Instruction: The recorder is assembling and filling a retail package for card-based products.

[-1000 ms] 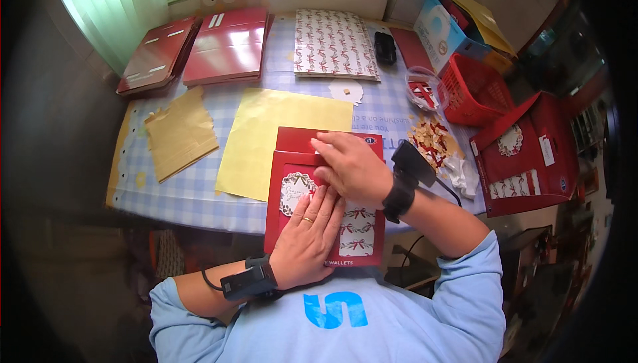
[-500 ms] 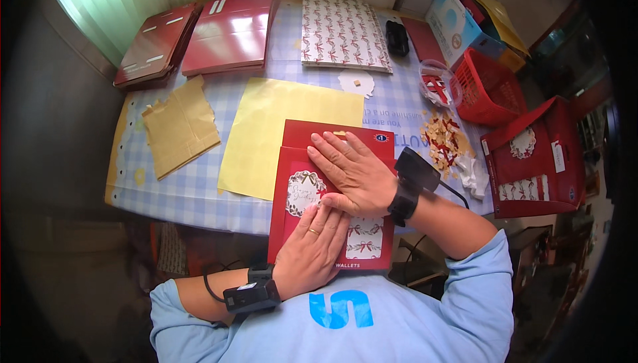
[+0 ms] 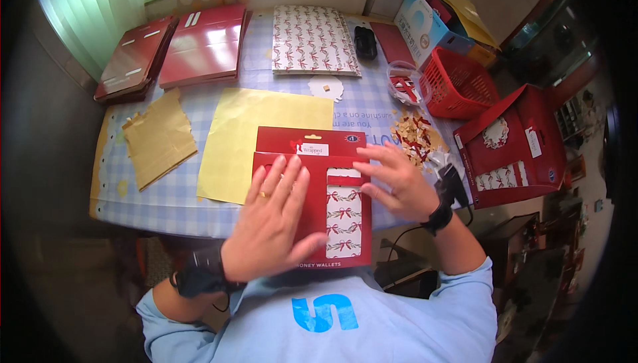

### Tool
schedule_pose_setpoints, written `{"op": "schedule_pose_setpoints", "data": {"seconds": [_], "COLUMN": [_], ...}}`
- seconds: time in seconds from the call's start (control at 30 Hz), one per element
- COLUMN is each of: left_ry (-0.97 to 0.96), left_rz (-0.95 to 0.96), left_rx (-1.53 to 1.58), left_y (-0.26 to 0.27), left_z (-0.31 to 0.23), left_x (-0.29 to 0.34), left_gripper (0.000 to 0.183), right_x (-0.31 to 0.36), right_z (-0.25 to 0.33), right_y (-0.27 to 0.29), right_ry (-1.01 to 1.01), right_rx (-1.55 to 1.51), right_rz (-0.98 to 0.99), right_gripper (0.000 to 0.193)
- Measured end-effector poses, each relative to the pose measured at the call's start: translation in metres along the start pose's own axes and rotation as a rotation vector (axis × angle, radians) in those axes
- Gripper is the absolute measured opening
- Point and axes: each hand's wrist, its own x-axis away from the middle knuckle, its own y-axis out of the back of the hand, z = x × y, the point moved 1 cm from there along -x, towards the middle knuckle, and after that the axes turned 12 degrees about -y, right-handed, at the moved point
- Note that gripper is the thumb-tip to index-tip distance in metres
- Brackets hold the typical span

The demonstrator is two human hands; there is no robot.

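Observation:
A flat red gift-wallet box (image 3: 316, 200) lies at the near table edge, reaching over it toward my shirt. A hang hole and a white label are at its far end. White paper with garlands and red bows (image 3: 343, 223) shows through the right side of its front. My left hand (image 3: 269, 220) is spread flat over the box's left half and hides the design there; whether it touches is unclear. With fingers apart and slightly bent, my right hand (image 3: 399, 183) is at the box's upper right edge and holds nothing.
Yellow paper (image 3: 232, 144) lies beyond the box, with brown folded paper (image 3: 159, 140) to its left. Red folders (image 3: 203, 47) and a patterned stack (image 3: 312, 41) stand at the back. Right are scraps (image 3: 415, 134), a red basket (image 3: 458, 84) and another red box (image 3: 515, 144).
Both hands were pressed together on the box's front. They have moved apart, left hand to the left, right hand to the right, uncovering the white label and patterned paper.

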Motion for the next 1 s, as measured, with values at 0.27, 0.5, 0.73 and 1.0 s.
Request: {"op": "schedule_pose_setpoints", "data": {"seconds": [0.27,0.5,0.73,1.0], "left_ry": [0.007,0.009,0.005,-0.021], "left_rz": [0.171,0.186,0.206,0.057], "left_rx": [-0.036,-0.053,-0.105,-0.006], "left_y": [-0.028,-0.030,-0.033,-0.013], "left_z": [0.034,0.035,0.034,0.044], "left_x": [-0.020,-0.020,-0.019,-0.038], "left_gripper": [0.097,0.100,0.099,0.074], "right_x": [0.003,0.001,0.004,-0.008], "right_z": [-0.010,-0.012,-0.010,-0.014], "right_y": [-0.033,-0.043,-0.043,-0.023], "right_ry": [0.050,0.065,0.061,-0.207], "right_rx": [-0.062,-0.080,-0.052,-0.432], "right_rz": [-0.066,-0.092,-0.117,-0.064], "right_gripper": [0.034,0.033,0.032,0.031]}}
